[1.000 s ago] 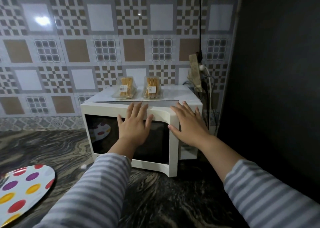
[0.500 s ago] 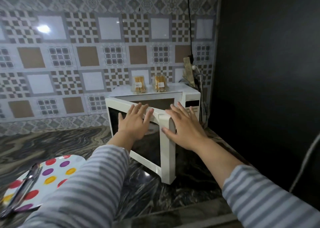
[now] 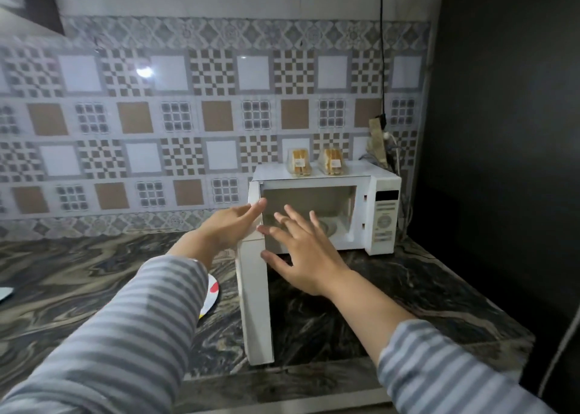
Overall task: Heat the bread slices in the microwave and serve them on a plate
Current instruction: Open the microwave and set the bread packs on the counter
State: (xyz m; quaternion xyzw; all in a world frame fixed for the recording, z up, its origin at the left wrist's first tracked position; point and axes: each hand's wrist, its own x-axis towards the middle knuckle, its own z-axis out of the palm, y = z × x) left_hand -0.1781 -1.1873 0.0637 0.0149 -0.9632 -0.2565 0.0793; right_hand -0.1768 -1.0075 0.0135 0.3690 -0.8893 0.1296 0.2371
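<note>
A white microwave (image 3: 384, 215) stands on the dark marbled counter against the tiled wall. Its door (image 3: 255, 300) is swung fully open toward me, edge-on, and the lit cavity (image 3: 309, 206) shows a turntable and no food. Two clear packs of bread slices (image 3: 300, 161) (image 3: 332, 161) stand on top of the microwave. My left hand (image 3: 230, 226) lies flat against the outer side of the door near its top, fingers apart. My right hand (image 3: 301, 253) hovers spread on the inner side of the door, in front of the cavity. A polka-dot plate (image 3: 209, 297) peeks out behind my left sleeve.
A black cable (image 3: 382, 52) hangs down the wall to a socket (image 3: 378, 137) behind the microwave's right rear corner. A dark wall closes the right side. The counter's front edge (image 3: 282, 385) runs just below the open door. A pale object (image 3: 4, 294) lies at the far left.
The microwave door has swung from nearly shut to fully open, with both hands moving along it. The view has pulled back, and my left sleeve now hides most of the plate.
</note>
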